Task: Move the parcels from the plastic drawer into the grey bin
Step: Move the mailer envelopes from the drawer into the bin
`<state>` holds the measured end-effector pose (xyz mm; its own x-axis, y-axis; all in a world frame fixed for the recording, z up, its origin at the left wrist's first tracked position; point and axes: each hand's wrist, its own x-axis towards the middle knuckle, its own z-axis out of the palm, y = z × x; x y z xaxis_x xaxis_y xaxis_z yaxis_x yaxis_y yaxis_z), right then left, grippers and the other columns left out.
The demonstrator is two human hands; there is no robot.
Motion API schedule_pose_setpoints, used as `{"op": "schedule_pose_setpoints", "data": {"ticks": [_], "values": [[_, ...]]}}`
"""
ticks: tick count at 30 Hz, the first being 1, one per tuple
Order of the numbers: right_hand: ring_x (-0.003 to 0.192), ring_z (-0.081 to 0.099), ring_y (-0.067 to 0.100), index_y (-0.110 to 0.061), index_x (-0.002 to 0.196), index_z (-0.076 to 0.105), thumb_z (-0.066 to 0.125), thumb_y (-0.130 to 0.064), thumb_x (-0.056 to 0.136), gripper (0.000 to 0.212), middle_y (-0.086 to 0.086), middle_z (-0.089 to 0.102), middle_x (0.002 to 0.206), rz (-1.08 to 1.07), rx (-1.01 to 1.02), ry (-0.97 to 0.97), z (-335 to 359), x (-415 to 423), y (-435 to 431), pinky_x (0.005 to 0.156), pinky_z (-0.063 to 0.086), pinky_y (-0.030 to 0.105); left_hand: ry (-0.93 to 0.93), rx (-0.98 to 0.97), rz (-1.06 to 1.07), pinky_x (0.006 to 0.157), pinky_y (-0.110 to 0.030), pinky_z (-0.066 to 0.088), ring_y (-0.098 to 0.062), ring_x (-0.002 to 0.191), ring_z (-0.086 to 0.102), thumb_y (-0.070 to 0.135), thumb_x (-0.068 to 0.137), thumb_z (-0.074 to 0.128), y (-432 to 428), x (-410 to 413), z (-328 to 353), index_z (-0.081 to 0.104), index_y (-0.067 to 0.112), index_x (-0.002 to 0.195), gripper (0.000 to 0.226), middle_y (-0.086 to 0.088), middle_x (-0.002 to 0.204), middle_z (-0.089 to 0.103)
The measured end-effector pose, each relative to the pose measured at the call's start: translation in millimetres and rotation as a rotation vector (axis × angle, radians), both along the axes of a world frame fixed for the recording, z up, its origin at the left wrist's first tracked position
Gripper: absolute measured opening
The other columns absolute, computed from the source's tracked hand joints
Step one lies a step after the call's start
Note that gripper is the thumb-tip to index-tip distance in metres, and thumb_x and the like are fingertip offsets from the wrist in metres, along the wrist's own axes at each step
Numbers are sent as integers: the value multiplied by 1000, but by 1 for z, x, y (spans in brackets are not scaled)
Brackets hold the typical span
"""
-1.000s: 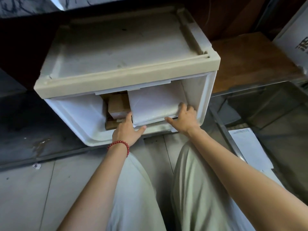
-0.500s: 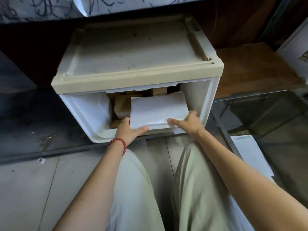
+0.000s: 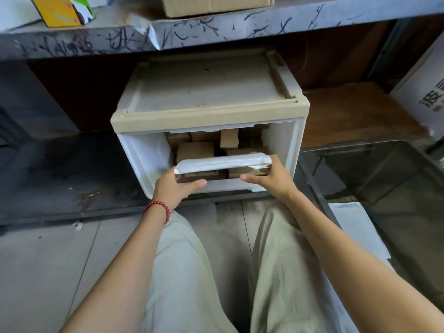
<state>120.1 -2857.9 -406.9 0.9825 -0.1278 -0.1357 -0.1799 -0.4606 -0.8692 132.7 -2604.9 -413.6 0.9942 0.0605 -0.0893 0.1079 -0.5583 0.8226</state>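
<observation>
left hand (image 3: 176,188) and right hand (image 3: 272,180) both gripping ends of white parcel (image 3: 223,163) at plastic drawer (image 3: 144,157) mouth; keep level, clear front lip; carry right, lower into grey bin (image 3: 348,150)

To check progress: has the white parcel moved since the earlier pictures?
Yes. Against the drawer front rim, the white parcel has come forward and tipped flat, uncovering brown boxes; left hand and right hand grip its ends.
</observation>
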Motion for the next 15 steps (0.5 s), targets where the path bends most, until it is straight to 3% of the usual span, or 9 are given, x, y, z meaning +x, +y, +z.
{"op": "schedule_pose_setpoints", "data": {"ticks": [2, 5, 8, 11, 13, 15], "values": [[109, 53, 13, -14, 127, 42, 83, -33, 73, 70, -3, 52, 120, -19, 61, -27, 1, -3, 0, 79, 41, 19, -5, -59, 3, 104, -31, 41, -17, 127, 49, 42, 69, 81, 4, -5, 3, 52, 18, 131, 72, -1, 134, 55], [105, 56, 19, -15, 122, 44, 84, -31, 72, 66, 2, 53, 116, -11, 74, -46, 0, -6, 6, 74, 46, 19, -35, -156, 63, 107, -35, 41, -15, 128, 49, 45, 63, 82, 5, -12, 8, 50, 16, 124, 75, -1, 135, 55], [102, 59, 26, -9, 125, 48, 86, -36, 68, 74, 10, 54, 119, -9, 56, -16, 3, -8, 11, 84, 54, 31, -92, -219, 122, 89, -18, 46, -7, 112, 58, 37, 68, 83, 1, -20, 12, 48, 16, 119, 66, 6, 120, 62], [105, 60, 23, -14, 125, 52, 83, -65, 51, 96, 8, 53, 126, 9, 42, -19, -3, -5, 7, 91, 55, 42, -135, -256, 118, 74, -3, 43, 4, 99, 58, 33, 70, 82, -3, -23, 14, 46, 17, 115, 59, 10, 111, 63], [110, 59, 22, -18, 122, 54, 82, -71, 48, 95, 5, 54, 126, 23, 45, -33, -10, 0, 3, 95, 53, 43, -135, -294, 104, 83, -6, 45, -1, 108, 58, 38, 66, 83, -2, -23, 15, 46, 18, 116, 65, 9, 116, 61], [111, 58, 21, -15, 119, 49, 85, -52, 63, 76, 2, 55, 123, 13, 67, -39, 2, -6, 5, 96, 51, 43, -111, -294, 89, 97, -23, 46, -9, 117, 55, 50, 58, 83, -1, -21, 13, 45, 23, 119, 76, 6, 125, 59]]}}
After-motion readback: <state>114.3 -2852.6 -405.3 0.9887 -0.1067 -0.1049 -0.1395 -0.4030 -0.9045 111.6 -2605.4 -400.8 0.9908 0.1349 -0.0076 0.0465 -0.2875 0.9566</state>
